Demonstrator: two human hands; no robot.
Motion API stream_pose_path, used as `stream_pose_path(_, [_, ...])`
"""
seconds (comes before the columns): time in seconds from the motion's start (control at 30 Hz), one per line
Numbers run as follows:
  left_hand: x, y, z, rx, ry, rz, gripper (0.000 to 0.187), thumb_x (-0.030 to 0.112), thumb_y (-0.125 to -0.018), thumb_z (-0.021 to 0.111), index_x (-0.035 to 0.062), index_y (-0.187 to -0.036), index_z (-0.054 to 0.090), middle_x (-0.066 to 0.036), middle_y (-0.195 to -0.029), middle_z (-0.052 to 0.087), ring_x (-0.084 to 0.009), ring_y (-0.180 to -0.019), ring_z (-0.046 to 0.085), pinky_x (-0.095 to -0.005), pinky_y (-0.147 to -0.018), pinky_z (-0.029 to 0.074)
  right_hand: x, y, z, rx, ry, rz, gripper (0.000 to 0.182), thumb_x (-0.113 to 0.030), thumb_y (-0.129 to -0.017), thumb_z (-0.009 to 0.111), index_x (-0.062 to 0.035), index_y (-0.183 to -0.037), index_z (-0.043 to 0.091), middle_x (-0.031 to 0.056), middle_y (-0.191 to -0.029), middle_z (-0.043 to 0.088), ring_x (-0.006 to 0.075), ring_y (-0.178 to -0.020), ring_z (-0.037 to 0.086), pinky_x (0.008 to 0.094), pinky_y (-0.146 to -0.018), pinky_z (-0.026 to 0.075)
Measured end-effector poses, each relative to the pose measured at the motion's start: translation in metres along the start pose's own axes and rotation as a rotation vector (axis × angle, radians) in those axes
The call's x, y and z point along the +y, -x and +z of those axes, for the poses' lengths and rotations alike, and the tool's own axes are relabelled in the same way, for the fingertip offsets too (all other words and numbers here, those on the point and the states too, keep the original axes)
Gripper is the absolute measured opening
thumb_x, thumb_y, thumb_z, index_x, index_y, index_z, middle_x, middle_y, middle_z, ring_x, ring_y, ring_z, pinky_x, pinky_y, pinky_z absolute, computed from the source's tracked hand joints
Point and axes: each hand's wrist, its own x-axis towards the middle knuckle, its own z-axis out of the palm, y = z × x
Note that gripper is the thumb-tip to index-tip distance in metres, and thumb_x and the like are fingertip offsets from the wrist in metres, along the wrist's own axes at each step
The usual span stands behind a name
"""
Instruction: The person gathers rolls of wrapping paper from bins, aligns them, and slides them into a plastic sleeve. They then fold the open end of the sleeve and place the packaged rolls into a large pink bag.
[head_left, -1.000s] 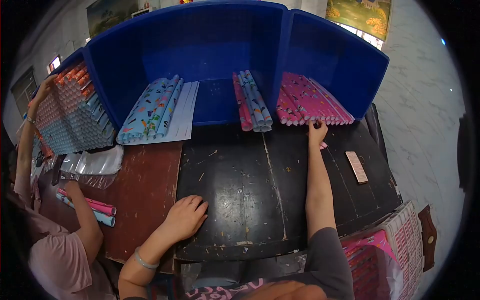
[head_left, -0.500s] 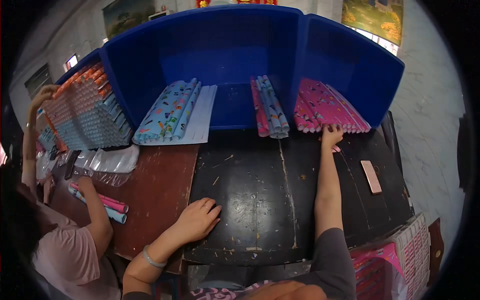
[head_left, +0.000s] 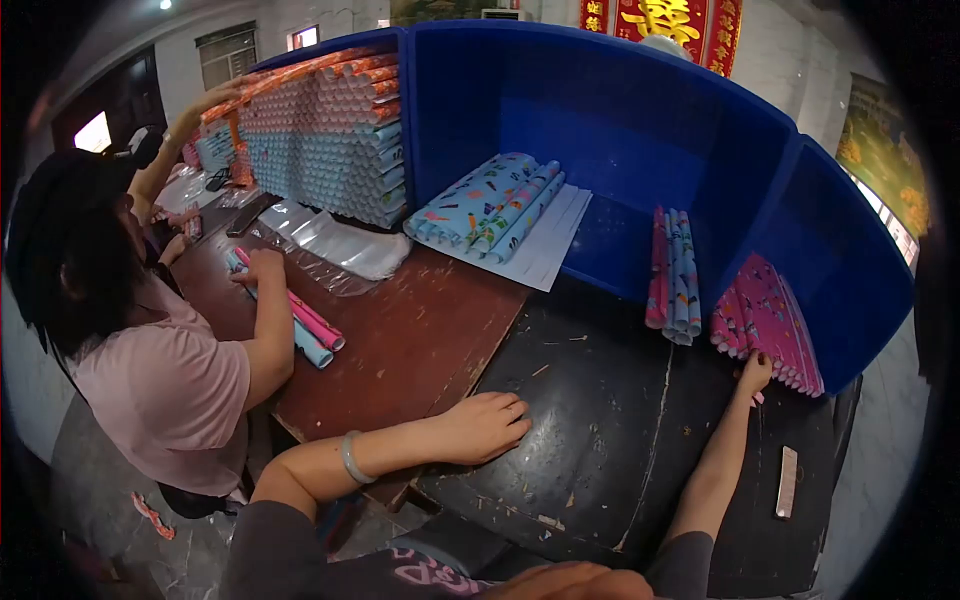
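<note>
Pink rolls under right hand, beside mixed rolls.

Scratched black table, blue bins, pink rolls, flat left hand

Right hand touching pink rolls, perhaps gripping one, left hand flat on black table
</note>
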Motion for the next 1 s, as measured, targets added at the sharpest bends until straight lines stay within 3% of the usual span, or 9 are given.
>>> stream_pose_path(0.27, [-0.003,0.001,0.008,0.120,0.006,0.038,0.027,0.023,-0.082,0.061,0.0009,-0.098,0.057,-0.016,-0.104,0.056,-0.0294,-0.098,0.054,-0.0377,-0.083,0.045,-0.014,0.002,-0.010,-0.080,0.074,0.012,0.038,-0.034,-0.081,0.060,-0.0019,-0.099,0.068,0.0197,-0.099,0.066,0.0381,-0.088,0.061,0.0436,-0.078,0.047])
stream_pose_path(0.4, [-0.002,0.000,0.006,0.109,0.019,0.028,0.024,0.022,-0.082,0.061,0.0019,-0.094,0.057,-0.016,-0.104,0.056,-0.0296,-0.097,0.054,-0.0385,-0.083,0.045,0.027,-0.006,0.004,0.021,0.000,-0.197,0.035,-0.030,-0.079,0.059,0.0022,-0.090,0.066,0.0191,-0.085,0.064,0.0382,-0.078,0.060,0.0451,-0.074,0.046])
stream_pose_path(0.5, [-0.005,-0.005,0.002,0.095,0.130,-0.015,0.027,0.021,-0.081,0.064,0.0030,-0.100,0.059,-0.015,-0.105,0.057,-0.0306,-0.101,0.054,-0.0389,-0.088,0.043,-0.011,0.039,-0.044,-0.043,-0.093,-0.137,0.028,-0.024,-0.080,0.061,0.0036,-0.084,0.066,0.0180,-0.082,0.064,0.0301,-0.074,0.061,0.0397,-0.070,0.046])
stream_pose_path(0.57, [0.000,-0.019,-0.001,0.080,0.467,-0.125,0.026,0.020,-0.084,0.062,0.0026,-0.103,0.061,-0.015,-0.099,0.061,-0.0328,-0.100,0.056,-0.0414,-0.088,0.045,0.008,0.045,-0.052,-0.073,-0.095,-0.202,0.025,-0.023,-0.077,0.062,0.0008,-0.084,0.067,0.0181,-0.081,0.064,0.0323,-0.077,0.062,0.0402,-0.070,0.046])
stream_pose_path(0.7, [0.034,-0.088,0.010,-0.199,1.288,-0.377,0.035,0.030,-0.094,0.057,0.0031,-0.116,0.060,-0.007,-0.112,0.063,-0.0166,-0.111,0.055,-0.0339,-0.094,0.043,-0.007,0.088,-0.094,0.106,-0.100,-0.190,0.023,-0.022,-0.075,0.065,0.0009,-0.079,0.063,0.0188,-0.080,0.061,0.0362,-0.076,0.060,0.0421,-0.067,0.046])
stream_pose_path(0.8, [0.064,-0.177,0.054,-0.227,1.800,-0.445,0.055,0.039,-0.090,0.060,0.0002,-0.127,0.048,-0.013,-0.127,0.051,-0.0216,-0.123,0.045,-0.0346,-0.103,0.035,-0.024,0.115,-0.128,0.108,-0.077,-0.235,0.021,-0.019,-0.072,0.063,0.0022,-0.069,0.060,0.0181,-0.077,0.057,0.0365,-0.073,0.056,0.0429,-0.065,0.044])
stream_pose_path(0.9, [0.084,-0.282,0.119,-0.235,2.080,-0.721,0.086,0.057,-0.079,0.064,-0.0061,-0.132,0.037,-0.020,-0.136,0.040,-0.0265,-0.128,0.038,-0.0366,-0.107,0.031,-0.030,0.141,-0.148,0.141,-0.048,-0.202,0.019,-0.017,-0.071,0.067,0.0010,-0.075,0.063,0.0176,-0.071,0.060,0.0316,-0.066,0.060,0.0400,-0.063,0.046])
stream_pose_path(0.97, [0.094,-0.336,0.149,-0.211,2.249,-0.851,0.088,0.061,-0.076,0.064,-0.0072,-0.127,0.042,-0.020,-0.131,0.046,-0.0287,-0.124,0.043,-0.0394,-0.105,0.033,-0.036,0.158,-0.162,0.112,-0.049,-0.182,0.019,-0.017,-0.071,0.067,0.0009,-0.074,0.062,0.0173,-0.072,0.060,0.0317,-0.068,0.060,0.0404,-0.063,0.046])
stream_pose_path(1.0, [0.100,-0.347,0.148,-0.204,2.493,-0.691,0.072,0.050,-0.086,0.057,-0.0088,-0.125,0.044,-0.023,-0.120,0.053,-0.0308,-0.105,0.057,-0.0436,-0.096,0.043,-0.044,0.168,-0.171,0.102,-0.031,-0.160,0.019,-0.017,-0.071,0.066,0.0007,-0.075,0.062,0.0172,-0.075,0.061,0.0326,-0.071,0.060,0.0408,-0.064,0.046])
